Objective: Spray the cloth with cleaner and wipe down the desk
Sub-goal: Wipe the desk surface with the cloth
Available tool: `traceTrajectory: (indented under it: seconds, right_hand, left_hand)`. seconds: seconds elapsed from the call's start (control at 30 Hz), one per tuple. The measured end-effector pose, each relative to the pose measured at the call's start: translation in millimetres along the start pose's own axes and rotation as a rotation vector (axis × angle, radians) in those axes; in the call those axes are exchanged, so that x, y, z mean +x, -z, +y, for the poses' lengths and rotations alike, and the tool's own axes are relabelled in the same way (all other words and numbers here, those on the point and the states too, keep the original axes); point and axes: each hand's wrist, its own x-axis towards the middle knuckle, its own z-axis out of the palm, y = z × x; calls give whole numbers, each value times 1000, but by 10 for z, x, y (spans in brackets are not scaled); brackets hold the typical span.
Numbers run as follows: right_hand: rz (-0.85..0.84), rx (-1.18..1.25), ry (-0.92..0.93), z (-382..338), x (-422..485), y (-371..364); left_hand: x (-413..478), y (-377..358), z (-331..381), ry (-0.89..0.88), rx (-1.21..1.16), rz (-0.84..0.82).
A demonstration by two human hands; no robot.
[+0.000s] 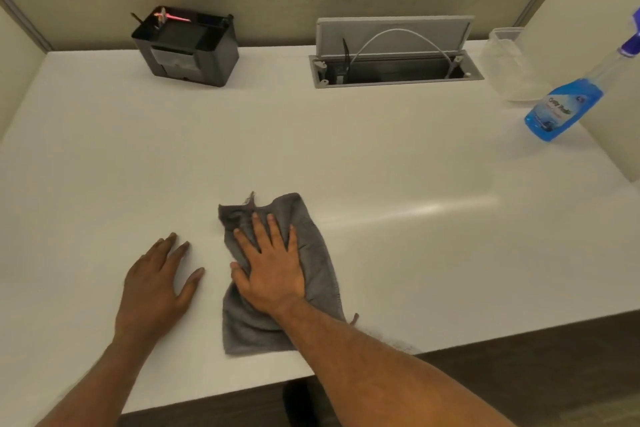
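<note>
My right hand (273,267), fingers spread flat, presses grey cloth (311,253) onto white desk (381,156) near front edge. My left hand (156,284) rests flat beside, empty. Spray bottle (562,107) stands far right.

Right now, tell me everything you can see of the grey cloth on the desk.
The grey terry-looking cloth lies flat but rumpled on the white desk top, near the front edge, its long side running away from the person. A small tag or loop sticks out at its far edge and another at its near right corner. The right hand presses palm-down on its middle, fingers spread. The left hand rests on the desk beside it, not touching.
</note>
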Motion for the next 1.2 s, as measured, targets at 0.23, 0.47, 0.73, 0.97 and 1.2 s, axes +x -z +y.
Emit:
traceTrajectory:
  seconds: [0.23, 0.47, 0.73, 0.97, 1.2]
  right_hand:
    - [-49, 9, 152, -163, 55, -62]
    - [-25, 23, 201, -56, 47, -21]
    - [43, -10, 74, 871, -71, 262]
    - [23, -21, -56, 1640, -282, 567]
    - [19, -9, -110, 2412, -452, 830]
  left_hand:
    - [-39, -48, 36, 66, -92, 52]
    - [110, -102, 458, 120, -171, 115]
    - [246, -164, 716, 93, -153, 69]
    - [436, -332, 1372, -1, -157, 51]
    - [628, -636, 2553, -135, -162, -74]
